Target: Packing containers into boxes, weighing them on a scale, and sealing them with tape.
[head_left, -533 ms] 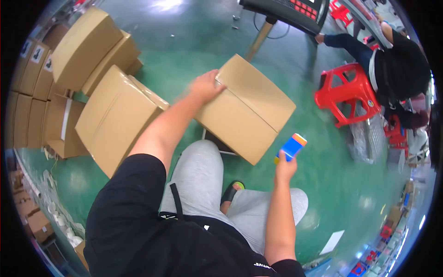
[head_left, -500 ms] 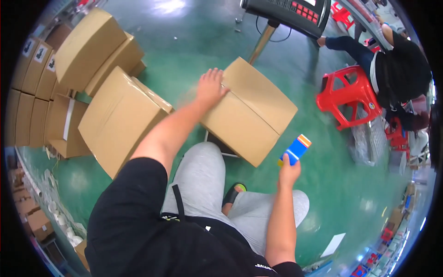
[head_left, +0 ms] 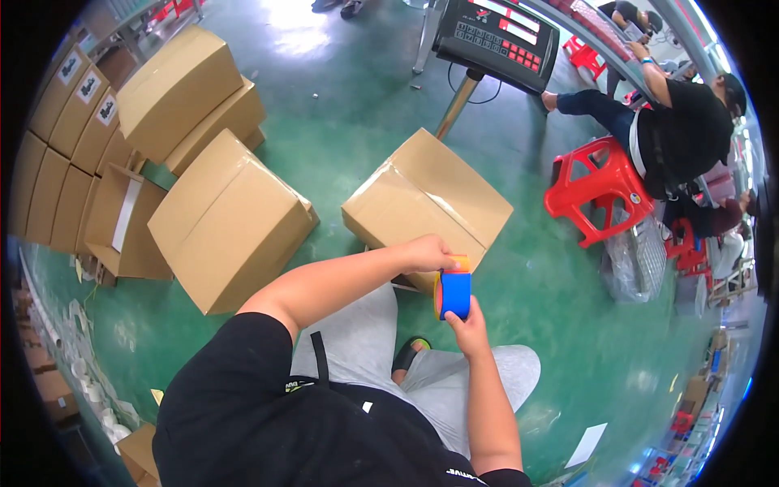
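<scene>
- The blue-and-orange tape dispenser point(head_left: 455, 294) is held above the lap, in front of the near edge of the closed carton point(head_left: 430, 199).
- The right hand point(head_left: 469, 328) has its fingers clamped on the dispenser's lower blue end; a loose hold there could let it twist or drop.
- The left hand point(head_left: 428, 253) has its fingers closed on the orange end; whether they also pinch a loose strip is too small to tell. If a blade sits there, a slip could nick them.
- The left wrist passes close to the carton's near corner, so a sudden tug could knock the box askew.
- A second carton point(head_left: 231, 223) stands near the left arm; a wide elbow swing could bump it.
- Beyond, the scale point(head_left: 499, 40) and red stool point(head_left: 596, 191) stand apart and seem less at risk.
</scene>
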Available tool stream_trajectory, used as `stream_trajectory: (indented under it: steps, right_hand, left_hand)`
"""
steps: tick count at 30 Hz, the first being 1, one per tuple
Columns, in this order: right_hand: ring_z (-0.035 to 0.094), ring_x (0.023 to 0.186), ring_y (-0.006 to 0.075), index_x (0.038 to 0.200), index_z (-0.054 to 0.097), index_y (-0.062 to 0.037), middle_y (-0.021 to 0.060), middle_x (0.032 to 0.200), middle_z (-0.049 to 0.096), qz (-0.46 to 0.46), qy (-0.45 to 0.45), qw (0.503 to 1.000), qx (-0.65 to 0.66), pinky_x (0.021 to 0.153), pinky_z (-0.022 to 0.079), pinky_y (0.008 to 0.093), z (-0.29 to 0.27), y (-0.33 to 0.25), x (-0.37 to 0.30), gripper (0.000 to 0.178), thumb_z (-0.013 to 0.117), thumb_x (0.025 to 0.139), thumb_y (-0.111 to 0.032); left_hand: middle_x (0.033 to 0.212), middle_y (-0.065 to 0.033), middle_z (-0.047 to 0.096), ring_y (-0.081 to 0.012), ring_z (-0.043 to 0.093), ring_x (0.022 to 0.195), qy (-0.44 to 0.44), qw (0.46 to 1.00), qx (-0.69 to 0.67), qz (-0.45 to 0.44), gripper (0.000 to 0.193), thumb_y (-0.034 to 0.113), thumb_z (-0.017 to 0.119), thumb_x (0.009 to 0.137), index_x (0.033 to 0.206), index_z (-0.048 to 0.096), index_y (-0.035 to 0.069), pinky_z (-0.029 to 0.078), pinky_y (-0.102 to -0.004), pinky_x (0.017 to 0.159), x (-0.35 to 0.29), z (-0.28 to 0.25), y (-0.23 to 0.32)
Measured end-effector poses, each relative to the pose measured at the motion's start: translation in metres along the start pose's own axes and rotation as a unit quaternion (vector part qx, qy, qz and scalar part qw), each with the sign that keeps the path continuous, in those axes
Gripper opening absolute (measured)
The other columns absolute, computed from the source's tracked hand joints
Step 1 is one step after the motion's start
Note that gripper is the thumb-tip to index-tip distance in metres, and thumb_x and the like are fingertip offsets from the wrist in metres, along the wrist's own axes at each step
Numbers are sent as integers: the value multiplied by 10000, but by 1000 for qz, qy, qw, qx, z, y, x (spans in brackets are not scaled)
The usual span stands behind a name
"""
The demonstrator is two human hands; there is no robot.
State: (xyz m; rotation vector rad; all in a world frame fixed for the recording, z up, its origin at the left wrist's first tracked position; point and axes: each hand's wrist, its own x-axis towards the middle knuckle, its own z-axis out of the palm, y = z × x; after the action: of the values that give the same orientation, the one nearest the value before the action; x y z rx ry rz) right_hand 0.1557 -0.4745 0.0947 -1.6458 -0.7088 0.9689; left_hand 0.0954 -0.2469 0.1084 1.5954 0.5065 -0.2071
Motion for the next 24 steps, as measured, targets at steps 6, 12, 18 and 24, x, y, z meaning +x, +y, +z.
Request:
stream_trajectory:
  steps: [6,12,18,24]
  right_hand:
    - [565,948,322,1344,269,-63,192,1101,505,-66,215,893,-391,827,459,373,49,-65,-9,794,723,707,-201]
    - [560,882,342,1373,285,-100,185,1040,503,-37,287,889,-354,751,468,403,53,-55,-12,782,699,716,-196]
    - [561,782,330,1347,341,-84,150,933,521,-19,379,871,-312,675,463,420,43,-89,-31,740,689,698,-159]
    - [542,1054,350,1352,315,-50,233,1216,486,118,329,908,-230,862,450,396,55,-81,-71,761,696,707,-181]
  left_hand:
    - [786,-120,677,-172,629,707,128,991,-28,12,311,265,683,738,904,693,3,481,-307,677,-12,9,13]
    - [727,-85,654,-147,610,650,43,992,-119,17,273,278,675,766,812,687,9,490,-292,646,27,1,27]
    - [726,-57,634,-120,590,637,-96,990,-103,7,224,242,630,834,764,652,29,494,-263,615,97,25,74]
    - [744,-86,631,-152,593,645,13,999,9,29,301,296,580,874,775,634,17,492,-288,615,213,-25,120]
